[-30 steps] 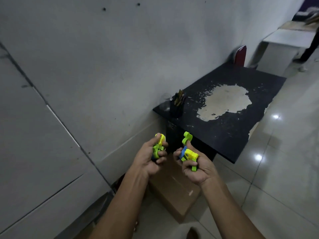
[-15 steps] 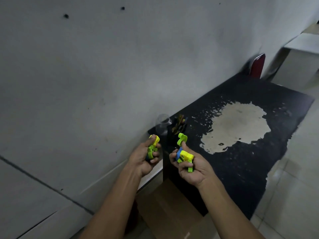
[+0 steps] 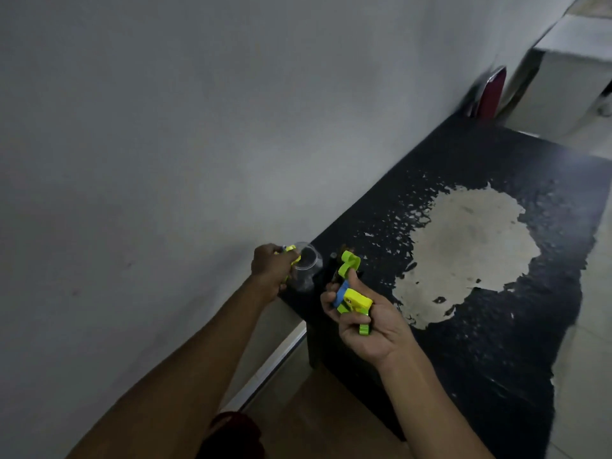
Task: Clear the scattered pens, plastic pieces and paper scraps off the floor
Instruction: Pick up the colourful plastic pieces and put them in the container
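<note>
My left hand (image 3: 269,270) grips green and yellow plastic pieces (image 3: 292,252) right at the rim of a clear plastic cup (image 3: 307,262) that stands on the near left corner of a black table (image 3: 496,342). My right hand (image 3: 371,321), a little nearer and to the right, holds a bunch of green, yellow and blue plastic pieces (image 3: 351,294) over the table's near edge. A dark pen holder behind the right hand's pieces is mostly hidden.
The black table has a large worn pale patch (image 3: 470,246) and stands against a grey wall (image 3: 198,127). A cardboard box (image 3: 314,419) lies on the floor under its near end. A dark red chair back (image 3: 493,94) and a white table (image 3: 569,71) stand beyond.
I have come closer to the table. My left hand has reached forward to the clear cup with its pieces. The right hand still holds its bunch.
</note>
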{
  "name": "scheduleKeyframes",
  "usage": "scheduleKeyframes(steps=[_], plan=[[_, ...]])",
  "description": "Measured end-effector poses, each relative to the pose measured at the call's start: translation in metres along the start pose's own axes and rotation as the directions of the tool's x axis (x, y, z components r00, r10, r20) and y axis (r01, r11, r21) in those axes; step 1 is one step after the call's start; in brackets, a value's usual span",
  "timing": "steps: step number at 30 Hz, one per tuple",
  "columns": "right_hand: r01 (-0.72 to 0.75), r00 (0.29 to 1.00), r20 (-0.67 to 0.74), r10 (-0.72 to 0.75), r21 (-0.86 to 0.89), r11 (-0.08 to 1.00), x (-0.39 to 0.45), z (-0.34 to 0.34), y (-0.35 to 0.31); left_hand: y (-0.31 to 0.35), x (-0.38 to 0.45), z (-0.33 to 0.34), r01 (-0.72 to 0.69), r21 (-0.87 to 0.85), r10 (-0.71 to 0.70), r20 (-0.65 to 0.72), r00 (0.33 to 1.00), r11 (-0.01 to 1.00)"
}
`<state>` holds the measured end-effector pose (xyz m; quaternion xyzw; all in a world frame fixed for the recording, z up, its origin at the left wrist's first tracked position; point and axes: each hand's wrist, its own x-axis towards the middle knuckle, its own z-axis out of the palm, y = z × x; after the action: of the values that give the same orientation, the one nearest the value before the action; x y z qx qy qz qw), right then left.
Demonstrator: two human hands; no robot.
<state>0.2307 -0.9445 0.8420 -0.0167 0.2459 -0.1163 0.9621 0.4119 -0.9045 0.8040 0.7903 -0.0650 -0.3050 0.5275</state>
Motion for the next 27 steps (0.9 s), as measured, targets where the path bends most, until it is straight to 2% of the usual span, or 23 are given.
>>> scheduleKeyframes(steps=[1,3,5,7,9,14,17,20,25,27], plan=[[0.009,1.000,0.002,-0.009,0.011,1.000,0.007,0.001,-0.003,0.000,0.016,0.004,-0.073,0.196,0.080,-0.028,0.996,0.978],[0.027,1.000,0.001,-0.027,0.022,0.999,0.017,0.004,-0.007,0.001,0.037,0.012,-0.169,0.539,0.192,0.014,0.981,0.825],[0.046,0.999,0.007,-0.046,0.027,0.999,0.023,0.006,-0.008,0.002,0.048,0.020,-0.242,0.712,0.243,0.103,0.965,0.659],[0.063,0.998,0.012,-0.063,0.030,0.998,0.029,0.007,-0.010,0.002,0.058,0.027,-0.279,0.814,0.245,0.174,0.954,0.510],[0.074,0.997,0.016,-0.075,0.033,0.997,0.033,0.006,-0.010,0.000,0.066,0.031,-0.309,0.861,0.244,0.223,0.944,0.405],[0.100,0.995,-0.007,-0.100,0.048,0.994,0.040,0.001,-0.013,0.001,0.079,0.032,-0.353,0.892,0.241,0.290,0.926,0.284],[0.100,0.995,-0.013,-0.099,0.053,0.994,0.042,-0.001,-0.014,0.003,0.085,0.031,-0.367,0.890,0.239,0.307,0.921,0.270],[0.100,0.995,-0.011,-0.100,0.060,0.993,0.043,-0.001,-0.016,0.004,0.089,0.032,-0.385,0.877,0.330,0.287,0.899,0.287],[0.098,0.995,-0.015,-0.097,0.062,0.993,0.045,-0.002,-0.019,0.000,0.089,0.047,-0.498,0.827,0.580,0.278,0.766,0.261],[0.100,0.995,-0.020,-0.098,0.072,0.992,0.045,-0.004,-0.021,-0.007,0.090,0.053,-0.529,0.814,0.637,0.280,0.718,0.238]])
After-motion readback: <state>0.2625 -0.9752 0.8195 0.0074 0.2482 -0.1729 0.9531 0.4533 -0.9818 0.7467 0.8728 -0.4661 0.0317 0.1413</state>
